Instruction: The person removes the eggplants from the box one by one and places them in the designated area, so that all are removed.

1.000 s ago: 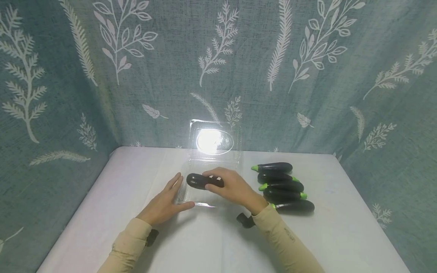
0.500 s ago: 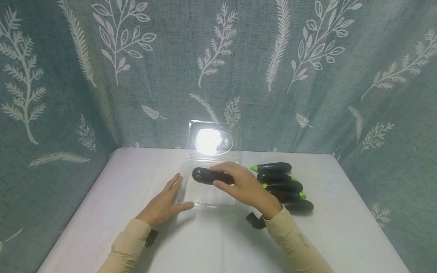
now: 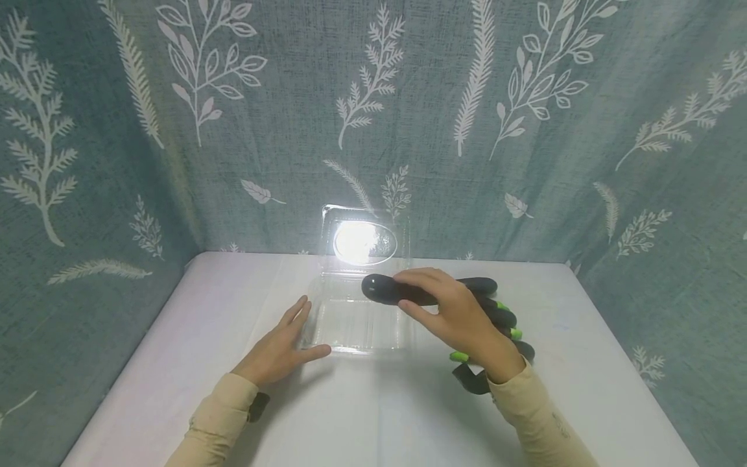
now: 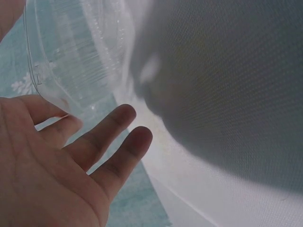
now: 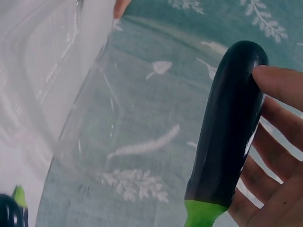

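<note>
My right hand (image 3: 452, 311) holds a dark, glossy eggplant (image 3: 379, 288) above the right side of a clear plastic clamshell box (image 3: 357, 351). In the right wrist view, thumb and fingers grip the eggplant (image 5: 229, 123) along its body, and its green stem end (image 5: 204, 213) points down in the frame. The left hand (image 3: 280, 347) stays at the box's left front corner, fingers extended and thumb spread along the front. In the left wrist view, some fingertips of the left hand (image 4: 71, 151) lie against the clear box wall (image 4: 71, 52); others stand apart from it.
Several more eggplants (image 3: 502, 316) with green stems lie stacked in a row right of the box, partly hidden by the right hand. The clear lid (image 3: 366, 243) stands raised behind, reflecting light. A patterned curtain (image 3: 292, 130) surrounds the white table (image 3: 350, 415).
The right hand has carried the eggplant up and right, from over the box's middle toward the row of eggplants. The left hand has stayed in place.
</note>
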Action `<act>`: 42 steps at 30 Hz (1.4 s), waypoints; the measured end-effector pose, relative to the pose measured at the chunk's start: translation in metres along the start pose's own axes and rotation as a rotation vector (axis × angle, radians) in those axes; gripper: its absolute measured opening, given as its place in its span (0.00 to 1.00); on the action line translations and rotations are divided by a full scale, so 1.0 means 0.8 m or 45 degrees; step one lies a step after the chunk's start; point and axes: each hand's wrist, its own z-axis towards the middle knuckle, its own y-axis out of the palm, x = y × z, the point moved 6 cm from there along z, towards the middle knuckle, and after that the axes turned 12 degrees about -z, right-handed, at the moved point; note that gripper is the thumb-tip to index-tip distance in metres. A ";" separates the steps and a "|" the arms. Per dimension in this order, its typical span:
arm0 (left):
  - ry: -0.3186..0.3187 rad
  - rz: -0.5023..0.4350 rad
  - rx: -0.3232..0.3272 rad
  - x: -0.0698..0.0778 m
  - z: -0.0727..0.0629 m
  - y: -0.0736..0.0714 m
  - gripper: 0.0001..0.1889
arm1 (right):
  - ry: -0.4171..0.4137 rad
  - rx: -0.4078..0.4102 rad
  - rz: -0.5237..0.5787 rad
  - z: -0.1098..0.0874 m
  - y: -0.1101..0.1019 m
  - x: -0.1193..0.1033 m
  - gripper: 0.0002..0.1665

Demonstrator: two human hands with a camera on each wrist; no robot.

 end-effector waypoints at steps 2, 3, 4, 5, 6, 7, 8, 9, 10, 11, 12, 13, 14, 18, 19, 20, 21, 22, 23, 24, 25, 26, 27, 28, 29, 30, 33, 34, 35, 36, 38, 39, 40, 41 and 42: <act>-0.003 -0.004 -0.002 0.000 0.000 0.000 0.58 | -0.002 0.014 0.002 -0.005 -0.007 0.003 0.25; -0.003 -0.008 -0.004 0.000 0.000 0.000 0.58 | 0.000 0.017 -0.008 -0.008 -0.010 0.005 0.25; -0.003 -0.011 -0.006 0.000 0.000 0.000 0.58 | 0.003 0.019 -0.015 -0.011 -0.012 0.006 0.25; -0.004 -0.013 -0.008 -0.001 0.000 0.000 0.58 | 0.003 0.020 -0.024 -0.014 -0.015 0.007 0.25; -0.004 -0.017 -0.011 -0.001 0.000 0.000 0.57 | 0.001 0.024 -0.036 -0.017 -0.018 0.008 0.25; -0.005 -0.020 -0.013 -0.001 0.000 0.001 0.57 | -0.001 0.025 -0.055 -0.019 -0.020 0.008 0.25; -0.007 -0.025 -0.014 -0.001 0.000 0.001 0.57 | -0.008 0.028 -0.069 -0.022 -0.023 0.008 0.25; -0.006 -0.024 -0.015 -0.002 0.000 0.001 0.57 | -0.018 0.034 -0.085 -0.024 -0.025 0.008 0.25; -0.007 -0.027 -0.015 -0.002 0.000 0.001 0.57 | -0.027 0.037 -0.089 -0.026 -0.028 0.008 0.25; -0.007 -0.027 -0.015 -0.002 0.000 0.001 0.57 | -0.031 0.040 -0.087 -0.029 -0.030 0.007 0.25; -0.009 -0.030 -0.012 -0.003 0.000 0.001 0.57 | -0.031 0.039 -0.079 -0.031 -0.032 0.008 0.26; -0.007 -0.030 -0.010 -0.003 0.000 0.001 0.57 | -0.030 0.039 -0.077 -0.034 -0.035 0.008 0.26; -0.006 -0.029 -0.008 -0.003 0.000 0.001 0.57 | -0.026 0.037 -0.066 -0.036 -0.037 0.009 0.26; 0.000 -0.025 -0.006 -0.002 0.000 0.001 0.58 | -0.030 0.051 -0.071 -0.047 -0.046 0.011 0.27; 0.003 -0.023 -0.008 -0.002 0.000 0.001 0.58 | -0.043 0.063 -0.092 -0.049 -0.048 0.011 0.27; 0.003 -0.021 -0.009 -0.002 0.000 0.001 0.58 | -0.054 0.073 -0.106 -0.051 -0.051 0.012 0.28; 0.003 -0.021 -0.010 -0.002 0.000 0.001 0.58 | -0.066 0.083 -0.127 -0.053 -0.053 0.013 0.28; 0.002 -0.022 -0.010 -0.002 0.000 0.001 0.58 | -0.076 0.093 -0.151 -0.055 -0.055 0.014 0.28; 0.002 -0.021 -0.010 -0.002 0.000 0.001 0.58 | -0.080 0.098 -0.171 -0.057 -0.058 0.015 0.29; 0.002 -0.021 -0.010 -0.002 0.000 0.001 0.58 | -0.080 0.103 -0.186 -0.059 -0.060 0.016 0.29; 0.001 -0.022 -0.010 -0.002 0.000 0.001 0.58 | -0.080 0.106 -0.188 -0.062 -0.062 0.018 0.30; 0.000 -0.023 -0.009 -0.002 0.000 0.001 0.57 | -0.078 0.108 -0.191 -0.064 -0.064 0.020 0.30; -0.002 -0.025 -0.009 -0.002 0.000 0.001 0.57 | -0.069 0.108 -0.193 -0.067 -0.066 0.022 0.30; -0.003 -0.027 -0.008 -0.002 -0.001 0.001 0.57 | -0.064 0.114 -0.196 -0.070 -0.069 0.024 0.30; -0.003 -0.028 -0.008 -0.002 -0.001 0.002 0.57 | -0.059 0.120 -0.204 -0.073 -0.071 0.026 0.30; -0.004 -0.028 -0.009 -0.003 -0.001 0.002 0.57 | -0.051 0.130 -0.215 -0.076 -0.075 0.029 0.30; -0.004 -0.028 -0.013 -0.003 -0.001 0.001 0.57 | -0.025 0.152 -0.247 -0.085 -0.084 0.038 0.31; -0.004 -0.027 -0.012 -0.002 -0.001 0.001 0.57 | -0.017 0.157 -0.262 -0.088 -0.087 0.042 0.31; -0.003 -0.026 -0.011 -0.002 -0.001 0.001 0.58 | -0.008 0.158 -0.276 -0.092 -0.090 0.045 0.32; -0.003 -0.026 -0.012 -0.001 -0.001 0.001 0.58 | 0.000 0.156 -0.283 -0.095 -0.092 0.048 0.33; -0.005 -0.027 -0.011 -0.001 -0.001 0.001 0.57 | 0.012 0.151 -0.292 -0.102 -0.095 0.054 0.34; -0.007 -0.027 -0.010 0.000 -0.001 0.000 0.57 | 0.017 0.149 -0.296 -0.106 -0.097 0.056 0.34; -0.008 -0.029 -0.009 0.000 -0.001 0.000 0.57 | 0.019 0.147 -0.302 -0.109 -0.098 0.059 0.33; -0.009 -0.028 -0.010 0.000 -0.001 0.000 0.57 | 0.017 0.147 -0.305 -0.112 -0.098 0.061 0.33; -0.010 -0.029 -0.010 0.000 -0.001 0.000 0.57 | 0.015 0.145 -0.307 -0.115 -0.099 0.062 0.32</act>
